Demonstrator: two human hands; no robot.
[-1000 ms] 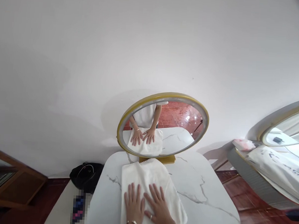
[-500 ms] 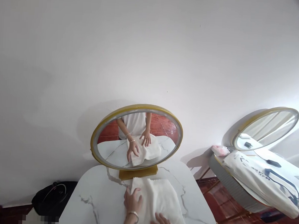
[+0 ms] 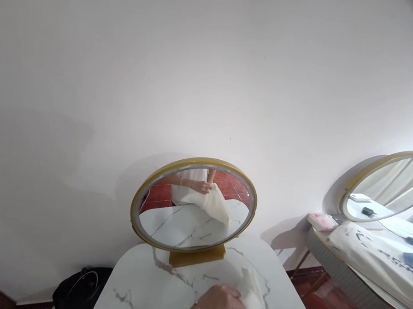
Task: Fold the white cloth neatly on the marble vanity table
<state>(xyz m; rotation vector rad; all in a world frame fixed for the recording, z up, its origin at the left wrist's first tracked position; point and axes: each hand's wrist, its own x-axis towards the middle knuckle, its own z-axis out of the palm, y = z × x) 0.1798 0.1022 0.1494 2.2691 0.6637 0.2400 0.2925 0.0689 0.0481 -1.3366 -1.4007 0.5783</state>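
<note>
My left hand [image 3: 219,305], with a bracelet at the wrist, is closed on a white cloth [image 3: 252,295] at the bottom of the view. The cloth is partly blurred, and one end reaches forward over the white marble-patterned table [image 3: 144,280]. Facing me on the table stands an oval gold-rimmed mirror [image 3: 175,217]. Its reflection shows the left hand at the upper edge of the bunched, slanting cloth. A piece of my right forearm also appears in the mirror, but the right hand itself is hidden there and lies outside the direct view.
A second gold-rimmed mirror [image 3: 391,196] stands on another table at right, with a pink and white packet [image 3: 322,221] and a printed white fabric item [image 3: 370,255]. A black bag [image 3: 81,288] sits low on the left. Behind everything rises a pale wall [image 3: 210,81].
The cloth lay flat under both spread hands; now it is gathered and pulled toward me. My left hand has moved right and closed on it. My right hand has left the direct view.
</note>
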